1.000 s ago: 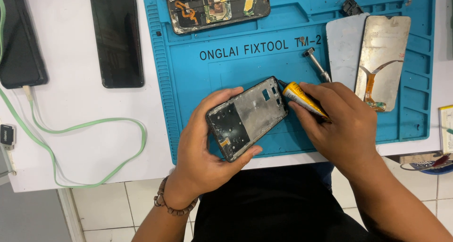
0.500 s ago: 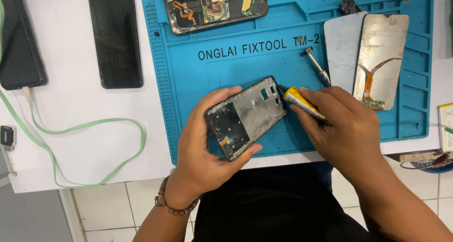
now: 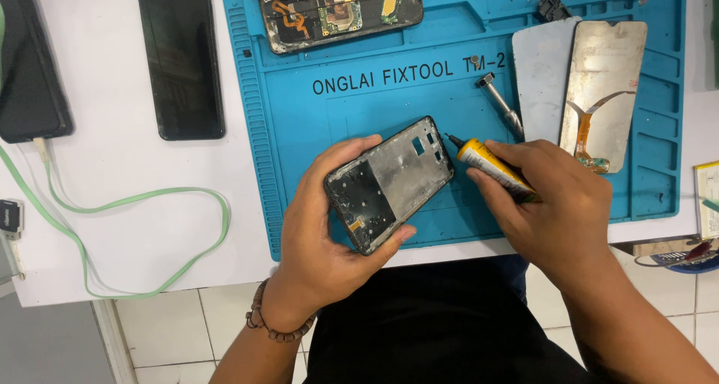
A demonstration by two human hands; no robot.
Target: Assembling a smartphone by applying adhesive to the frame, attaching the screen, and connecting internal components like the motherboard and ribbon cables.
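Observation:
My left hand (image 3: 322, 227) grips a bare phone frame (image 3: 389, 183), a dark rim with a grey metal plate inside, tilted above the near edge of the blue work mat (image 3: 419, 99). In my right hand (image 3: 554, 204) is a small yellow glue tube (image 3: 490, 163) with a black nozzle. The nozzle tip sits just off the frame's upper right corner, a small gap apart.
On the mat lie an opened phone with exposed circuit boards (image 3: 341, 10), a metal screwdriver (image 3: 500, 103), a pale back cover (image 3: 543, 77) and a screen panel with an orange flex cable (image 3: 603, 84). A black phone (image 3: 181, 58), another dark device (image 3: 30, 77) and a green cable (image 3: 142, 242) rest on the white table.
The glue tube's nozzle has drawn slightly back from the frame's top corner. Both hands have otherwise stayed in place.

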